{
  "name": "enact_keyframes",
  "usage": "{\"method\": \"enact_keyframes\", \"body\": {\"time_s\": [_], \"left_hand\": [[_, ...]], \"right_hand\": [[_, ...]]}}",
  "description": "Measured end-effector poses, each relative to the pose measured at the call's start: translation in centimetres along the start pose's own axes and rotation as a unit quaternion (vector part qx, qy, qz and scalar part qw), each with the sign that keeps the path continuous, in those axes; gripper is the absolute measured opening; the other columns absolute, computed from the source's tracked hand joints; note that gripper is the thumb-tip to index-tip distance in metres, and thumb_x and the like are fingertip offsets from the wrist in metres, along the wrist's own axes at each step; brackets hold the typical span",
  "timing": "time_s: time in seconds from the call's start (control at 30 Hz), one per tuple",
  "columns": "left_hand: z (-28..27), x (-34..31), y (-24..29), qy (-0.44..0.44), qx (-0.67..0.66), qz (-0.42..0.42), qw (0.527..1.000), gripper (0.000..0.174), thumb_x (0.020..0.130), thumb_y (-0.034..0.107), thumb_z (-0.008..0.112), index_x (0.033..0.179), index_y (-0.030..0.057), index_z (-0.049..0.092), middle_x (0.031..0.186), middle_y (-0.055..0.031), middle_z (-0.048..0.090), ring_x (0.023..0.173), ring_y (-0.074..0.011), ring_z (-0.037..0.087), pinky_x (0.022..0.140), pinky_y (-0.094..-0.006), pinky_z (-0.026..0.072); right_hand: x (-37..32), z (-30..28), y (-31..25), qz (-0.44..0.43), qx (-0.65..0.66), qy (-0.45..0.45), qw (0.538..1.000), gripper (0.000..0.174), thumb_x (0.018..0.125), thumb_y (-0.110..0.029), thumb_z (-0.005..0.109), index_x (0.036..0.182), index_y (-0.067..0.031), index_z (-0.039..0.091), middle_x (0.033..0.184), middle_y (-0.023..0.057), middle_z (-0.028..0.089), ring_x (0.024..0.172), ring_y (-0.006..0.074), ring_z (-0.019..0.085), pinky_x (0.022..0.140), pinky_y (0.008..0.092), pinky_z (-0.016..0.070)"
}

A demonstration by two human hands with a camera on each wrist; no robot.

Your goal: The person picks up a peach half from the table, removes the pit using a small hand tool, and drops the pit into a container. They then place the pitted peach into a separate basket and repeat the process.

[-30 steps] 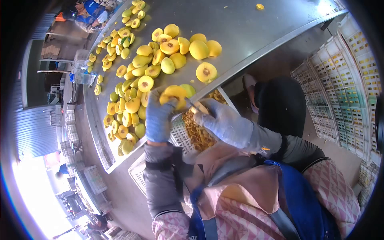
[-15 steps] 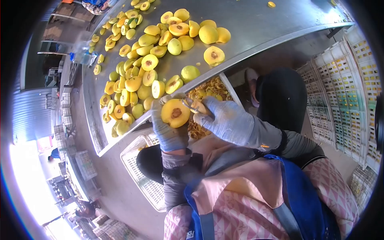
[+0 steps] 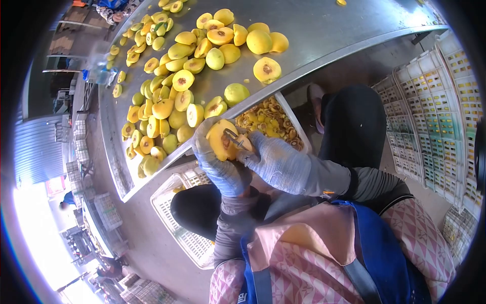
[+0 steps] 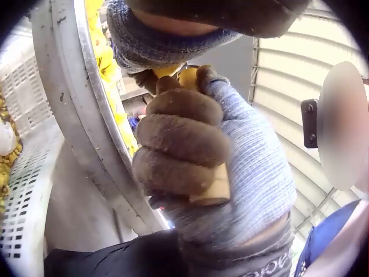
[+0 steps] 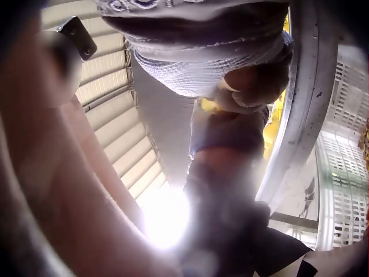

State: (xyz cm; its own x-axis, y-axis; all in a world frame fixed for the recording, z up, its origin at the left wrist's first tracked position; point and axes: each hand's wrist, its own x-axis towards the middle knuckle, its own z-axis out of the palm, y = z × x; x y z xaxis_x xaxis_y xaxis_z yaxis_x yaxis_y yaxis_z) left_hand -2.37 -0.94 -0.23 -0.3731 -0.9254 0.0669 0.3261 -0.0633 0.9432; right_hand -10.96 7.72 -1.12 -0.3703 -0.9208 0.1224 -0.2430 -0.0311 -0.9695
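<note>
In the head view the gloved left hand (image 3: 218, 161) holds a yellow halved fruit (image 3: 220, 142), cut face toward the other hand, fingers curled around its far side. The gloved right hand (image 3: 277, 161) grips a tool by its light wooden handle (image 3: 245, 142); the tool's looped metal end (image 3: 231, 134) lies at the pit in the middle of the fruit. In the left wrist view, brown-coated curled fingers (image 4: 183, 138) wrap the wooden handle (image 4: 214, 187). The right wrist view shows the handle end (image 5: 241, 79) in the grip and a sliver of yellow fruit (image 5: 209, 105) beyond it.
Many halved fruits (image 3: 162, 108) lie on the metal table (image 3: 324, 35) ahead. Below its edge, a crate holds brown and yellow pieces (image 3: 268, 119). A white crate (image 3: 174, 230) stands at lower left, stacked crates (image 3: 420, 121) at right. A person's arm (image 3: 117, 16) shows at top left.
The fruit in the left hand has turned and tilted toward the right hand. The tool's looped end has moved from the fruit's edge onto its pit.
</note>
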Motion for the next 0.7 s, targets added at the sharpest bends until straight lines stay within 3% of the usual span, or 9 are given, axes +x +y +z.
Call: {"method": "enact_keyframes", "body": {"time_s": [0.07,0.17,0.3,0.37,0.5,0.57,0.67,0.7], "left_hand": [[-0.7,0.1,-1.1,0.002,0.146,0.097,0.984,0.041,0.104,0.036,0.041,0.123,0.0015,0.052,0.113,-0.0130,0.057,0.097,-0.0236,0.062,0.081,-0.0355,0.0557],[-0.5,0.0,-0.5,-0.017,0.042,0.036,0.998,0.040,0.104,0.035,0.040,0.120,0.0007,0.053,0.110,-0.0139,0.058,0.095,-0.0236,0.063,0.080,-0.0355,0.0556],[-0.2,0.5,-0.7,-0.003,0.121,0.076,0.990,0.041,0.105,0.037,0.039,0.117,0.0008,0.054,0.108,-0.0147,0.059,0.090,-0.0232,0.063,0.079,-0.0339,0.0553],[0.5,0.3,0.1,-0.005,0.002,-0.009,1.000,0.042,0.105,0.038,0.040,0.115,0.0002,0.055,0.108,-0.0151,0.060,0.088,-0.0228,0.063,0.078,-0.0328,0.0547],[-0.4,0.9,0.3,-0.039,0.007,-0.049,0.998,0.049,0.103,0.045,0.042,0.111,-0.0005,0.056,0.102,-0.0141,0.062,0.086,-0.0213,0.062,0.077,-0.0310,0.0539],[-0.5,1.0,0.8,-0.001,-0.027,-0.128,0.991,0.056,0.101,0.053,0.043,0.107,-0.0005,0.058,0.094,-0.0127,0.063,0.084,-0.0205,0.062,0.076,-0.0299,0.0534],[-0.5,1.3,1.1,-0.010,0.006,-0.149,0.989,0.062,0.099,0.060,0.044,0.102,0.0002,0.061,0.090,-0.0120,0.064,0.082,-0.0198,0.062,0.075,-0.0291,0.0530],[-0.5,1.3,1.1,-0.011,0.005,-0.149,0.989,0.062,0.099,0.060,0.044,0.102,0.0002,0.061,0.090,-0.0120,0.064,0.082,-0.0198,0.062,0.075,-0.0291,0.0530]], "right_hand": [[-0.2,0.1,-0.1,0.002,-0.003,-0.011,1.000,0.033,0.099,-0.030,0.058,0.106,0.0020,0.055,0.077,0.0220,0.064,0.068,0.0400,0.065,0.060,0.0454,0.0527],[-0.4,0.4,-0.2,-0.001,-0.025,-0.002,1.000,0.032,0.098,-0.029,0.059,0.105,0.0024,0.055,0.076,0.0220,0.064,0.066,0.0392,0.065,0.058,0.0447,0.0522],[-0.5,0.7,0.3,-0.063,-0.057,0.031,0.996,0.030,0.097,-0.028,0.060,0.103,0.0011,0.054,0.074,0.0213,0.063,0.063,0.0377,0.065,0.055,0.0425,0.0517],[-0.5,0.7,0.4,-0.078,-0.068,0.029,0.994,0.029,0.097,-0.027,0.060,0.102,0.0010,0.054,0.073,0.0208,0.063,0.063,0.0371,0.065,0.055,0.0419,0.0517],[-0.7,-0.2,0.4,-0.059,-0.094,-0.027,0.993,0.030,0.095,-0.027,0.062,0.103,0.0013,0.053,0.068,0.0185,0.062,0.062,0.0367,0.065,0.055,0.0428,0.0518],[-0.7,-0.5,0.6,-0.066,-0.120,-0.048,0.989,0.031,0.094,-0.027,0.062,0.103,0.0014,0.052,0.067,0.0177,0.062,0.062,0.0366,0.065,0.055,0.0432,0.0517],[-0.5,-0.8,0.9,-0.038,-0.096,-0.081,0.991,0.033,0.095,-0.028,0.062,0.108,0.0016,0.057,0.074,0.0222,0.065,0.068,0.0418,0.066,0.059,0.0466,0.0524],[-0.4,-0.8,0.9,-0.068,-0.107,-0.078,0.989,0.032,0.095,-0.027,0.062,0.107,0.0018,0.057,0.075,0.0224,0.065,0.069,0.0415,0.066,0.060,0.0461,0.0524]]}}
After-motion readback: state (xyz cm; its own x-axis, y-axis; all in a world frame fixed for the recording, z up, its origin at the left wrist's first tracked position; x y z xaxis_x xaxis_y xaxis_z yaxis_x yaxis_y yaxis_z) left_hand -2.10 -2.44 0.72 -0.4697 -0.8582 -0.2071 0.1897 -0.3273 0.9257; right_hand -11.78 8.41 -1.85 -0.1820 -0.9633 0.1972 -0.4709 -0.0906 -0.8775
